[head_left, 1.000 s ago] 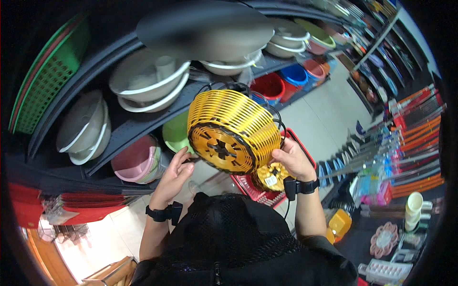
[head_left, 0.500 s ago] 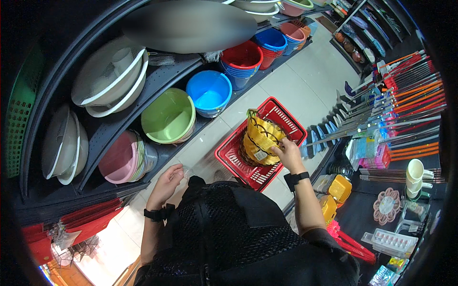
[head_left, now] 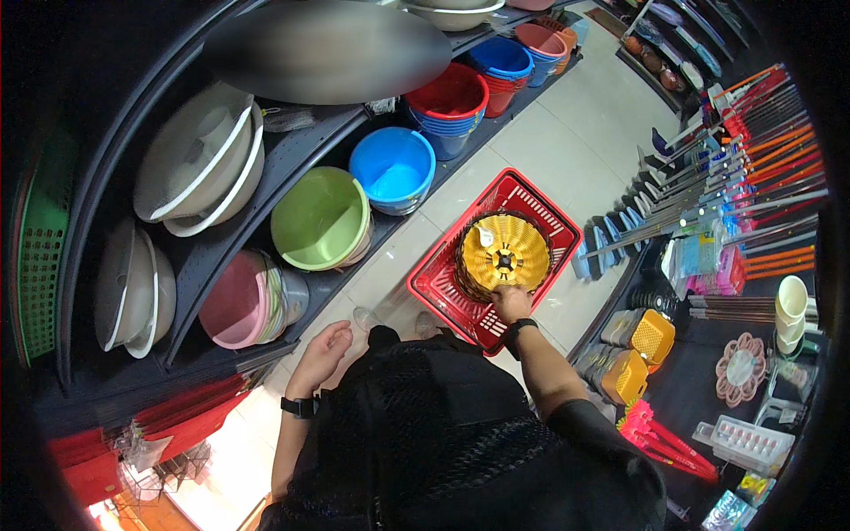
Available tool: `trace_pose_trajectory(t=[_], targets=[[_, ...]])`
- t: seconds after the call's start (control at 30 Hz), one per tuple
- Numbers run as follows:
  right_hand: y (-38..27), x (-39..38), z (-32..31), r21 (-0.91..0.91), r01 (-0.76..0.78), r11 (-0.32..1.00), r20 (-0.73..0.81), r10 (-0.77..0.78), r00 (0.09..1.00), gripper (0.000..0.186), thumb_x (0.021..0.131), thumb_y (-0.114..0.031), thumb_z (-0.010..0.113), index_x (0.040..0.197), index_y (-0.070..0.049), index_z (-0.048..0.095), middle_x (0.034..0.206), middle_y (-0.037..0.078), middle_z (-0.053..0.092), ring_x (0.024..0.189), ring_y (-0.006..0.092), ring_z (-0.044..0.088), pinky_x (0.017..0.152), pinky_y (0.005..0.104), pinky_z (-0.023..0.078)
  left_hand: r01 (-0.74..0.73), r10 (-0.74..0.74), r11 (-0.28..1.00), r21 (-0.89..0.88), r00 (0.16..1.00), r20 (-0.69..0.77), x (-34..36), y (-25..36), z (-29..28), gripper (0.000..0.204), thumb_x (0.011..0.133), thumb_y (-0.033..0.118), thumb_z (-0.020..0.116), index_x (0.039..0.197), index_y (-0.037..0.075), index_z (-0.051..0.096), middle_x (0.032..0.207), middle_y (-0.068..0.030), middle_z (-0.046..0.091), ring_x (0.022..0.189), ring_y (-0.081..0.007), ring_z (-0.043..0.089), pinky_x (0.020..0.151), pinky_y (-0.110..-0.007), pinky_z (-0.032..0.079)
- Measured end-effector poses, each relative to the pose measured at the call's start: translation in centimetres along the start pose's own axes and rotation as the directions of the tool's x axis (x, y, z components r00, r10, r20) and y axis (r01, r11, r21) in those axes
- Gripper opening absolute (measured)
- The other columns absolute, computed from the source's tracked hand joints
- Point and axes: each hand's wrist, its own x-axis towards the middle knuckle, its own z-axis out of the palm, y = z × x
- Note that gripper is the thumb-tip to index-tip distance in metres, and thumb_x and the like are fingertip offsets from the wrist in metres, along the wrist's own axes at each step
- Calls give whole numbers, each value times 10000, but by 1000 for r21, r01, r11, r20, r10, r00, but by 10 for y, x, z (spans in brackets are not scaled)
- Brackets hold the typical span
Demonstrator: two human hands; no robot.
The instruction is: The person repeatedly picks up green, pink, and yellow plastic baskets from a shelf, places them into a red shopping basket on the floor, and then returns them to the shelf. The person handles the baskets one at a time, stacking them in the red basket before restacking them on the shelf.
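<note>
1. Hovering near your body, your left hand (head_left: 324, 352) held nothing, its fingers loosely bent.
2. Your right hand (head_left: 512, 303) curled at the near edge of the yellow woven basket (head_left: 522, 255); whether it gripped could not be told.
3. That piece sat inside the red shopping basket (head_left: 434, 281); a finger snagging the weave could have tilted it.
4. Its round, patterned face pointed up toward you, without a clear long axis; its red container's ran near-left to far-right.
</note>
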Motion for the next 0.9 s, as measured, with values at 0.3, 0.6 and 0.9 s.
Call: trace_pose_trajectory(t=[0.3, 0.6, 0.9], targets=[[-9, -8, 1, 310, 78, 948, -233, -4, 972, 373, 897, -285, 716, 1206, -76, 708, 1191, 183, 710, 1179, 401, 612, 1022, 507, 487, -39, 39, 999, 2, 999, 1, 0, 9, 11, 436, 1056, 257, 631, 1396, -9, 571, 1200, -58, 666, 1108, -125, 618, 973, -263, 485], [34, -33, 5, 633, -112, 766, -395, 444, 805, 596, 858, -197, 749, 1369, 28, 538, 1301, 261, 635, 1217, 419, 601, 1060, 462, 462, -99, 95, 994, 37, 991, 96, 17, -4, 10, 470, 1053, 322, 614, 1416, 27, 566, 1183, -42, 673, 1020, -127, 629, 850, -283, 520], [72, -59, 110, 707, -336, 623, -2, 476, 879, 518, 858, -294, 746, 1263, -3, 607, 1176, 237, 723, 1116, 387, 696, 971, 454, 534, -113, 93, 987, 116, 982, 164, 42, 6, -4, 462, 1059, 256, 624, 1400, -46, 546, 1240, -131, 668, 1138, -171, 631, 996, -299, 501]])
